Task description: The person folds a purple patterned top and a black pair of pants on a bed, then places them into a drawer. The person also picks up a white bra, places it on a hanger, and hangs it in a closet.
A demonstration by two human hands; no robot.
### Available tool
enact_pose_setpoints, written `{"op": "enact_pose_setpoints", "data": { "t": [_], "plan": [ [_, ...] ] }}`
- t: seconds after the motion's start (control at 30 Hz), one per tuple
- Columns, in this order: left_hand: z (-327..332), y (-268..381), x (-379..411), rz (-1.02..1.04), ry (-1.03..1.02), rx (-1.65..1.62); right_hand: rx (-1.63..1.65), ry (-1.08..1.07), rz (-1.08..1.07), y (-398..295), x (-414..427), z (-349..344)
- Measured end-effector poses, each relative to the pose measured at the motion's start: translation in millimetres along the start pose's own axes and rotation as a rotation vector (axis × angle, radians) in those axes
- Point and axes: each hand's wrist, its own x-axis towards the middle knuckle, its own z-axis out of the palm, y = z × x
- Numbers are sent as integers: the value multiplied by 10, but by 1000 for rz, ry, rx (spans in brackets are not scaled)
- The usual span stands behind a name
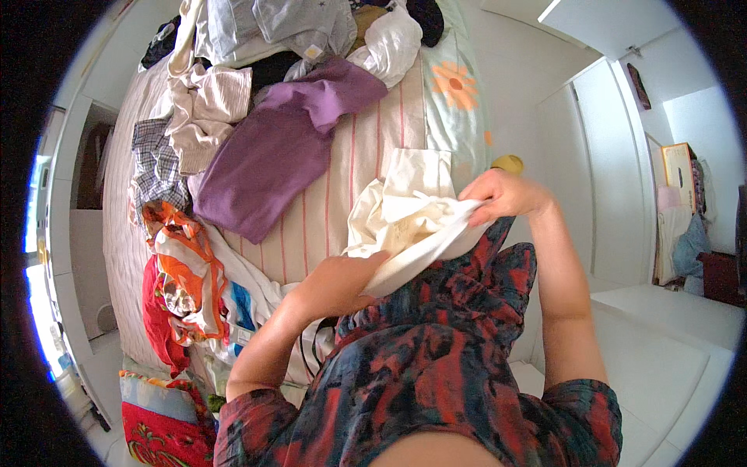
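A cream cloth garment is stretched between my two hands, just in front of my body. My right hand pinches its edge at the right end. At the lower left end, my left hand grips the same edge, thumb on top and fingers partly hidden beneath. The far part of the garment lies crumpled on a striped bed sheet. Beyond my left hand a purple garment lies spread on the bed.
Grey clothes and a white garment are heaped at the far end. A ribbed beige garment, a checked cloth and an orange-and-white cloth lie along the left. A flowered pale green cloth covers the bed's right edge.
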Motion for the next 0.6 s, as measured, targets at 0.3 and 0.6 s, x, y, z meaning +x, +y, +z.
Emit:
{"op": "enact_pose_setpoints", "data": {
  "t": [0.3, 0.6],
  "plan": [
    [-453, -501, -388, -32, 676, -192, 241, 664, -80, -60, -183, -442],
    [-2243, -190, -564, 120, 868, -264, 573, 345, -870, -1402, 121, -1083]
  ]
}}
